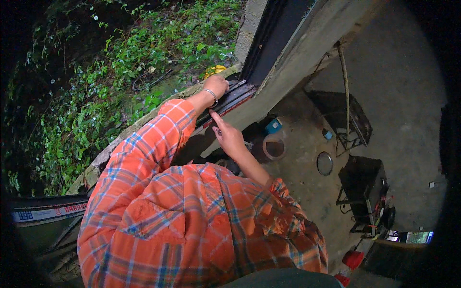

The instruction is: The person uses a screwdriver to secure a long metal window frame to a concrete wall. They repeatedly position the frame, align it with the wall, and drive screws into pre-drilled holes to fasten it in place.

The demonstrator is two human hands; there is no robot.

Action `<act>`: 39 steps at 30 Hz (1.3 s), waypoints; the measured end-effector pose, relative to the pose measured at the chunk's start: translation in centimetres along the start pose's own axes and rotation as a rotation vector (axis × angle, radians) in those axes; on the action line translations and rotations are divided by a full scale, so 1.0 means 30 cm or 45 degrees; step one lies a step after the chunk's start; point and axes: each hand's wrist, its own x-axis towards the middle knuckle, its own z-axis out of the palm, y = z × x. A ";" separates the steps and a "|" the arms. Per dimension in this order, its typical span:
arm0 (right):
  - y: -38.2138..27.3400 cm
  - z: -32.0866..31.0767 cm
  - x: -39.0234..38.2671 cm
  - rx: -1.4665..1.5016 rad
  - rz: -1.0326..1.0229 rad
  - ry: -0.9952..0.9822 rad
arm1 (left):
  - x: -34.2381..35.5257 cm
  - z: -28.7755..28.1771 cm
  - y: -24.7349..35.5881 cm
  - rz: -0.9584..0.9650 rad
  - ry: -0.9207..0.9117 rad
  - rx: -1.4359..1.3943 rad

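A dark window frame (236, 96) with parallel sill tracks runs along the top of the wall. At its outer side is my left hand (217, 85), a metal bangle (211, 97) on the wrist. Its fingers curl down and in, and whatever they hold is hidden. Below it, on the room side, my right hand (229, 138) has the index finger stretched up to the sill's inner edge. The other fingers bend loosely; a small dark spot shows by them, too small to name. Both arms wear orange plaid sleeves (144, 139).
Outside, green plants (144, 62) cover a slope, and a yellow object (214, 70) lies beyond the sill. Down in the room are a round tub (274, 148), a blue box (273, 126), a round metal lid (324, 163) and a dark cart-like object (363, 187).
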 end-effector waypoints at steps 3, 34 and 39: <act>-0.023 -0.017 -0.002 0.076 0.012 0.029 | -0.015 -0.014 0.000 -0.119 -0.115 -0.248; -0.013 0.002 -0.002 -0.010 0.009 0.027 | -0.217 -0.297 0.014 0.191 0.017 1.146; -0.001 -0.002 -0.002 0.033 -0.015 0.046 | -0.215 -0.277 0.054 0.218 -0.144 1.029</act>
